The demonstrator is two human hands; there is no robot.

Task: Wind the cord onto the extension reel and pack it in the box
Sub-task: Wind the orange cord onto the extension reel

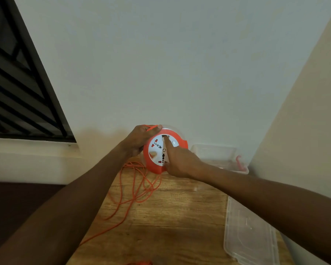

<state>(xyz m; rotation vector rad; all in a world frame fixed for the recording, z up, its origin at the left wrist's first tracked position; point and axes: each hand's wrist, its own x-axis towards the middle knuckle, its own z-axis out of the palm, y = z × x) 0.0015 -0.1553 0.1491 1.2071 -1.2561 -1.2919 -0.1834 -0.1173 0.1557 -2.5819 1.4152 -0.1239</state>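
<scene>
Reel: orange extension reel with a white socket face, held upright above the far end of the wooden table, at the centre of the frame, its face turned toward the camera.
Left hand: left hand wraps the reel's upper left edge, thumb and forefinger pinching a short run of orange cord at the rim.
Right hand: right hand lies against the lower right of the reel, forefinger stretched up across the white face, the other fingers curled at the reel's edge.
Cord: loose loops lie on the table below the reel, trailing toward the lower left of the frame.
Box: clear plastic box with a red latch, open, right of the reel against the wall.
Lid: clear lid flat on the table at lower right, well apart from the box.
</scene>
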